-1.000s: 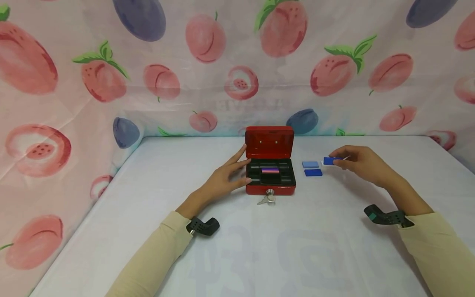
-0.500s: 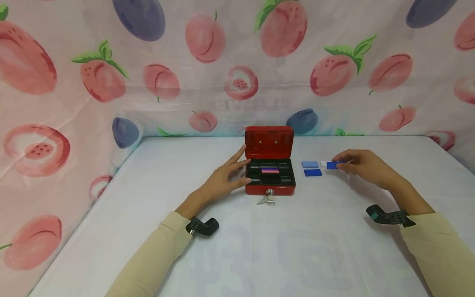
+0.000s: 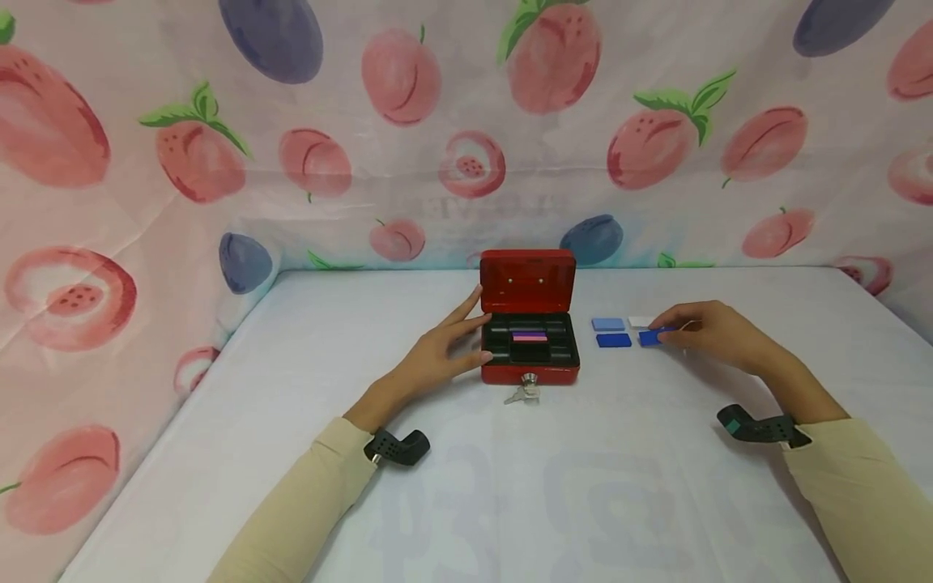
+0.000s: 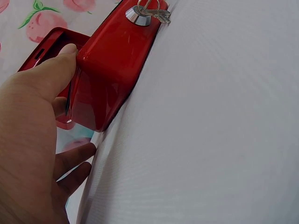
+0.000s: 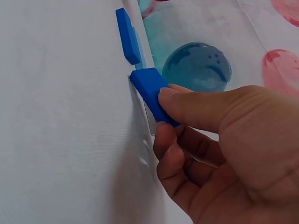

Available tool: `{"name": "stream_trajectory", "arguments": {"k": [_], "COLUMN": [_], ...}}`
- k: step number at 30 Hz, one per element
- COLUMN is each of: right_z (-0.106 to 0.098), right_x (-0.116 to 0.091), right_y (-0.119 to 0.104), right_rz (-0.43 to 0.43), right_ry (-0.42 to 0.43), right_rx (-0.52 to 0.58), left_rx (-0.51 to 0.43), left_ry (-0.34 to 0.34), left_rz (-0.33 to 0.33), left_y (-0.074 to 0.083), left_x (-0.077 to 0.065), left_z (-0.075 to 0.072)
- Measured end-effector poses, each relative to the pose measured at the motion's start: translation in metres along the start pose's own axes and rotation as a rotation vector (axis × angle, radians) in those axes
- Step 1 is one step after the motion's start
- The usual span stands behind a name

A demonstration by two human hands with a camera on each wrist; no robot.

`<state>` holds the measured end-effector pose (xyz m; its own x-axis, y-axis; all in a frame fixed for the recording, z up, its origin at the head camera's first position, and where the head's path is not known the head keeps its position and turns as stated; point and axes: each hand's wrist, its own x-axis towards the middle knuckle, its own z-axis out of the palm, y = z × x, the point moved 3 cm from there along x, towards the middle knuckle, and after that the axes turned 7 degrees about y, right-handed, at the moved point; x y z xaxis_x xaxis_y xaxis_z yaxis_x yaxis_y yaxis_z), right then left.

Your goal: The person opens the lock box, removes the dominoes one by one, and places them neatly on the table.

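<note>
My right hand (image 3: 717,332) pinches a dark blue rectangular block (image 5: 150,88) between thumb and fingers, low at the tabletop, right of another dark blue block (image 3: 614,341). A light blue block (image 3: 608,324) lies behind that one, and a white block (image 3: 639,321), partly covered by my fingers, lies behind the held block. My left hand (image 3: 430,356) rests at the left side of a red cash box (image 3: 503,375), its lid (image 3: 528,279) raised. The thumb (image 4: 70,49) touches the rim near the front corner, and the other fingers are spread.
Purple and pink pieces (image 3: 530,336) lie in the box's black tray. Keys (image 3: 522,393) hang from the front lock. A white cloth (image 3: 466,486) covers the table, with a fruit-print cloth (image 3: 408,186) behind and at the left.
My right hand has moved the dark blue block toward me and lowered it, from over the white block to in front of it. My left hand stays at the cash box.
</note>
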<state>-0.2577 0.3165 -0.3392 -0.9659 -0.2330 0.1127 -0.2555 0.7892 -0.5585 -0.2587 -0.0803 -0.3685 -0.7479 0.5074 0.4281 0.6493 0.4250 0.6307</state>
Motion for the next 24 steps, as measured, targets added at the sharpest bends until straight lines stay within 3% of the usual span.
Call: {"name": "stream_trajectory", "arguments": {"k": [10,24], "right_z": [0.005,0.012], "right_x": [0.000,0.001], "right_y": [-0.001,-0.004], "right_rz": [-0.029,0.005], "right_ry": [0.033,0.041], "right_rx": [-0.021,-0.067], "left_rx": [0.016,0.020], "left_ry": [-0.002,-0.003], "left_rz": [-0.024,-0.032], "left_y": [0.000,-0.002], "left_x": [-0.001,-0.001], "left_z": [0.000,0.000]}}
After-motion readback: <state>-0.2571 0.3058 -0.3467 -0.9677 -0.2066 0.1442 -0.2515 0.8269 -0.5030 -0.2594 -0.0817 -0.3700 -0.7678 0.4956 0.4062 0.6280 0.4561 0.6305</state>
